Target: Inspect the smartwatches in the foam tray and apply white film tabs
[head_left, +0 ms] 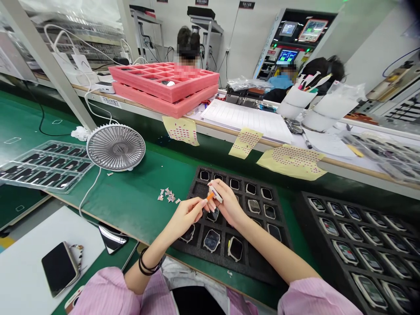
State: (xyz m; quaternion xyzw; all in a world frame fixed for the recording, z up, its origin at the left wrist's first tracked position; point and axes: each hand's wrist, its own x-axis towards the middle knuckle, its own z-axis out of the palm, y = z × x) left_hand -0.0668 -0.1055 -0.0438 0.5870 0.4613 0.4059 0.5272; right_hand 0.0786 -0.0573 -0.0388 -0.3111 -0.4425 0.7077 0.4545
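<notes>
Over the black foam tray (226, 234), my right hand (228, 199) holds a small smartwatch case (215, 194) on edge, its pale side turned towards my left hand. Between the thumb and finger of my left hand (189, 211) is a thin orange stick (210, 196), whose tip meets the side of the watch case; its exact kind is unclear. Watch cases with dark screens, such as one watch (211, 240) at the front, lie in the tray's compartments. My forearms hide part of the tray. Several small pinkish scraps (169, 195) lie left of it.
A second foam tray of watches (367, 245) stands at right. On the left are a grey fan (116, 147), a clear plastic tray of dark parts (49, 164) and a phone (60, 268). Pink foam trays (164, 87) rest on the shelf. Co-workers sit beyond.
</notes>
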